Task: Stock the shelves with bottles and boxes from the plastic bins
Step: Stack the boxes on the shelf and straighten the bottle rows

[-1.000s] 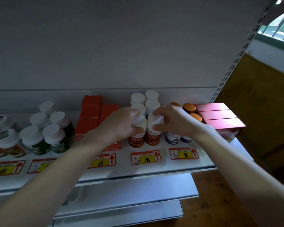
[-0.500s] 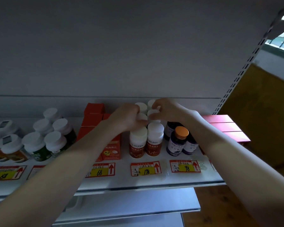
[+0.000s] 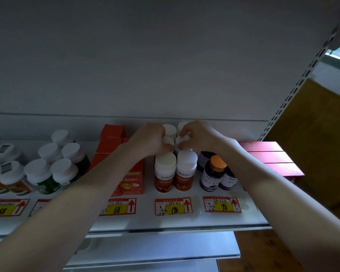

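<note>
Inspector: Shelf [image 3: 185, 220] condition?
Clerk: Stocked. Directly behind the 198 price tag [image 3: 174, 206], two red-labelled front bottles [image 3: 164, 173] stand upright, touching.
Inspector: Grips?
Clerk: Farther behind the tag, the left grip [image 3: 149, 140] clasps the left second-row bottle [image 3: 168, 141] at its cap. The right grip [image 3: 198, 134] pinches the right second-row bottle [image 3: 183, 141] by its white cap.

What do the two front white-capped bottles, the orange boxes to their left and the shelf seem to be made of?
The white-capped bottles are probably plastic: smooth matte caps, glossy printed labels. The orange boxes look like printed cardboard: flat faces, sharp folded edges. The shelf seems to be painted sheet metal: a thin pale edge with slight sheen, though this is uncertain.
</note>
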`<state>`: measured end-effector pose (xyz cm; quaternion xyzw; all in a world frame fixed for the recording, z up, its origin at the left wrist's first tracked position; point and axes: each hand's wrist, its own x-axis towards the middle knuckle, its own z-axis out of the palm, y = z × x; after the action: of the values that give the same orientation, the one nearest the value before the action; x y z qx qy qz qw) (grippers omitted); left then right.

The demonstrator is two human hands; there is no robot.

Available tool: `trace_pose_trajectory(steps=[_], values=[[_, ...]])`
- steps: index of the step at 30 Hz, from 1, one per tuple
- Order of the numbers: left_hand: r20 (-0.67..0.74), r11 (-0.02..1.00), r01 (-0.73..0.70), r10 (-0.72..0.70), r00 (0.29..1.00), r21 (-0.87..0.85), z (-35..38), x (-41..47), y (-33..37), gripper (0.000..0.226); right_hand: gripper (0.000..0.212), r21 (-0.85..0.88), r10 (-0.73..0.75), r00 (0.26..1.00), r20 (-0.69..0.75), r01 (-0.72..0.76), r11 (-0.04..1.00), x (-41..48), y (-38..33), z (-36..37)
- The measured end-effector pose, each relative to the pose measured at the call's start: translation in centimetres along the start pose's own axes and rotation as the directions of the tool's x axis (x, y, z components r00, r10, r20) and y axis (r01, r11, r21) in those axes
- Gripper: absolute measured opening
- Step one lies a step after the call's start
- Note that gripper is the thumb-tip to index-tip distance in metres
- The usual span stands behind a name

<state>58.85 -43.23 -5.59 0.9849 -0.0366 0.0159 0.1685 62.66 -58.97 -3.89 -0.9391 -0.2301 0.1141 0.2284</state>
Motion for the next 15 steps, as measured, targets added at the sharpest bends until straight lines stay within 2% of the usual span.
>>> trace_pose_trajectory(steps=[6,12,15], values=[[0.060,1.000,0.002,-0.001,0.998,-0.015,-0.2,0.6,-0.4,0.042,0.031,0.056,-0.005,1.000,0.026,0.003,0.998,-0.1,0.2,-0.5],[-0.086,0.997,0.051,-0.056,0.995,-0.063,-0.7,2.4,-0.6,0.039,0.033,0.040,0.064,0.989,-0.130,-0.059,0.997,1.9,1.4,-1.0],[-0.027,0.989,0.064,-0.068,0.997,-0.130,-0.6,3.8,-0.3,0.050,0.041,0.056,0.094,0.990,-0.109,-0.088,0.995,2.9,1.6,-0.8]])
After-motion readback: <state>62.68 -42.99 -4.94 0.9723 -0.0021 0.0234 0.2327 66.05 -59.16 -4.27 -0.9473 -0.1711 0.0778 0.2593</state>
